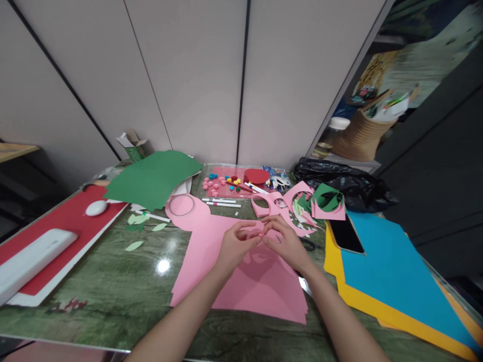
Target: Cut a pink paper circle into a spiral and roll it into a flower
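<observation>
Somewhere mid-job, at a guess. Just right of center in the frame: small pink piece (261, 235) pinched between the fingertips of left hand (238, 247) and right hand (284, 244), both sets of fingers curled in narrow around it, right above a stack of pink sheets (234, 286). Probably not finished yet, with both hands busy on it.

On the done side: loose bunch of little pink rolls (216, 186) on the red-bottomed tray (226, 172), upper middle, near some blue and yellow ones. Also pale green leaf shapes (134, 246) lying cut out on the surface (151, 281), left of center, and pink offcuts (334, 213) with round holes, right of center. Lots of cutting done, by the look of it. Left, as far as can be judged: the held piece, not yet lying with that bunch.

Now the murky bits. Can't make out the exact shape of the held piece, mostly covered by fingers. Can't tell which hand grips harder, either. What looks like dark scissors (315, 246), half tucked behind the right hand. Offcuts heaped together, so no counting them. White case (33, 261) at lower left, cut off by the frame edge.
</observation>
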A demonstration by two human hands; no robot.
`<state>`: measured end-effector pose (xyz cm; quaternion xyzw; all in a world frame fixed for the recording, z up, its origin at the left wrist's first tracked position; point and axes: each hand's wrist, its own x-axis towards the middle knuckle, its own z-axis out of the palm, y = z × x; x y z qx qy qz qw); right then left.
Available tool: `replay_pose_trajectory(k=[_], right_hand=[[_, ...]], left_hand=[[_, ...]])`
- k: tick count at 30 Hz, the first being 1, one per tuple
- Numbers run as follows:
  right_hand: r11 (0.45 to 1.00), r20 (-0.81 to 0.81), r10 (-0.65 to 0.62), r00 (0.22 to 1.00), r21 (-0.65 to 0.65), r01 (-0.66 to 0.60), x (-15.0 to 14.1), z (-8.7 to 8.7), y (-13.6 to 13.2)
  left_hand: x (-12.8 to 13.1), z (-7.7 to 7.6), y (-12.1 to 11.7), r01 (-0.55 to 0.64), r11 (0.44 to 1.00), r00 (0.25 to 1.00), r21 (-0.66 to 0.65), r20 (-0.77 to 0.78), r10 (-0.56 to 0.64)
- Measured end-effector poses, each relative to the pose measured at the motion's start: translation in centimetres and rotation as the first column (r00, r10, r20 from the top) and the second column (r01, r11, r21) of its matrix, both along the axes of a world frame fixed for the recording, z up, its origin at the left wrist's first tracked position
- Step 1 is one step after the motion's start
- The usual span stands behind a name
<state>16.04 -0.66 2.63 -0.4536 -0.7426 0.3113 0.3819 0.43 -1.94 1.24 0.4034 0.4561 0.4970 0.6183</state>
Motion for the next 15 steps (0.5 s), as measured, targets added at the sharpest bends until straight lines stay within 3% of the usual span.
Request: replay_pose_trajectory(k=[15], right_hand=[[1.0,0.029,0.021,0.999,-0.013,-0.02,0.09,-0.04,0.04]], left_hand=[[-0.1,-0.24,0.12,0.03,0.999,1.0,0.021,0.002,-0.03]])
